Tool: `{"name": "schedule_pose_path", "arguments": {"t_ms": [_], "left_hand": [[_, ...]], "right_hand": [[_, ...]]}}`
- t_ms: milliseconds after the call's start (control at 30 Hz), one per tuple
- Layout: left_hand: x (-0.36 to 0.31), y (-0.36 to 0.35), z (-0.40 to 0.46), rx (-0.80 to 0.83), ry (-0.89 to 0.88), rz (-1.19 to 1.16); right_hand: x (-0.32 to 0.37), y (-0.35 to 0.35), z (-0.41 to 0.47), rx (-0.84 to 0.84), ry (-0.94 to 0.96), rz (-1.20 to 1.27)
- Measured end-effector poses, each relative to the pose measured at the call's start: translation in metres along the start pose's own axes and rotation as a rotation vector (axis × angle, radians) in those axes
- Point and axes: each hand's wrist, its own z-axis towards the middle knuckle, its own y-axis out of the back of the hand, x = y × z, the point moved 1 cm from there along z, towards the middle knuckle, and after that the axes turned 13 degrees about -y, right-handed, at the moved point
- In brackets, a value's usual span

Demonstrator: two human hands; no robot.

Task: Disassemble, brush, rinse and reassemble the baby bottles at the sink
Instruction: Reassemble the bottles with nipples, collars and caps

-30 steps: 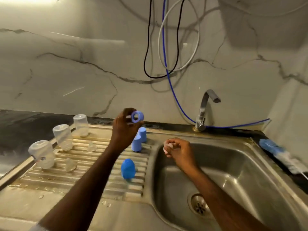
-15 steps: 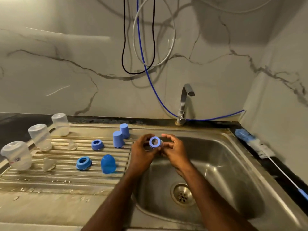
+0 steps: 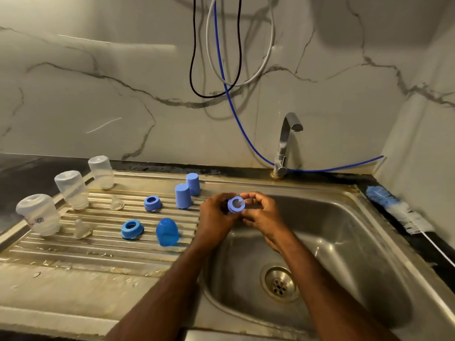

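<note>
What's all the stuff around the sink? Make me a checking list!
Surface: steel drainboard, wet; sink basin.
Job's things: three clear bottles upside down; two loose teats; two blue rings; three blue caps on the drainboard.
Clutter: bottle brush on the right counter.
Grippers: left hand and right hand hold a blue ring over the basin.
Cables: black, grey and blue cables hang on the wall.
Surroundings: tap, off; marble wall.

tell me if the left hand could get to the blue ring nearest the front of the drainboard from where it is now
Probably yes. The blue ring lies uncovered on the drainboard, left of the domed blue cap, which a reach could pass over. But the left hand now grips another collar with the right hand.
</note>
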Motion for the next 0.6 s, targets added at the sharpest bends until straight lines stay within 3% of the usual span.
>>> {"name": "schedule_pose_path", "arguments": {"t_ms": [133,233,333,467,533,600], "left_hand": [[0.001,-0.003,0.000,-0.008,-0.007,0.045],[0.003,-0.002,0.001,0.000,-0.012,0.065],[0.006,-0.002,0.000,0.021,-0.006,0.020],[0.001,0.000,0.001,-0.006,0.076,-0.299],[-0.002,0.000,0.001,-0.031,0.148,-0.516],[-0.002,0.001,0.001,-0.038,0.185,-0.589]], "right_hand": [[-0.003,0.001,0.001,-0.153,0.226,-0.306],[-0.003,0.002,0.003,-0.228,0.343,-0.370],[-0.004,0.005,0.008,-0.237,0.342,-0.341],[-0.001,0.007,0.012,-0.120,0.233,-0.062],[0.000,0.007,0.014,-0.156,0.273,-0.066],[0.002,0.006,0.015,-0.210,0.383,-0.179]]}}
